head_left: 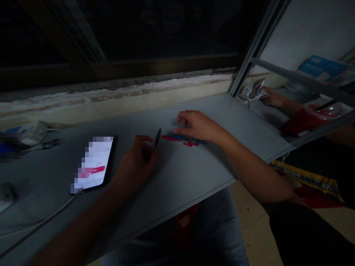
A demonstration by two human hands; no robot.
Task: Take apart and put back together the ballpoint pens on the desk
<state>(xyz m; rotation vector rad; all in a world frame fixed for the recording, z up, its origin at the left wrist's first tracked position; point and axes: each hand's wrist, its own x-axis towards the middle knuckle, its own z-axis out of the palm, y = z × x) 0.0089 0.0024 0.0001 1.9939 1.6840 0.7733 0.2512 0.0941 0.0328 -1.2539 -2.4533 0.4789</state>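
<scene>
Both forearms [255, 170] reach forward; the left grip [137, 157] pinches with bent fingers, while the right grip [201, 125] is palm-down, fingers loosely curled, thumb extended.

You have a slim, dark pen [157, 138] at the thumb of your left hand [138, 157], its wider end slanting up and away from you. Just to its right, a small cluster of slender pens lies on the grey tabletop [177, 173], partly under your right hand [198, 123]: red ones [169, 138] nearer you, blue ones [175, 136] along the far side. Dim light blurs their exact number.
</scene>
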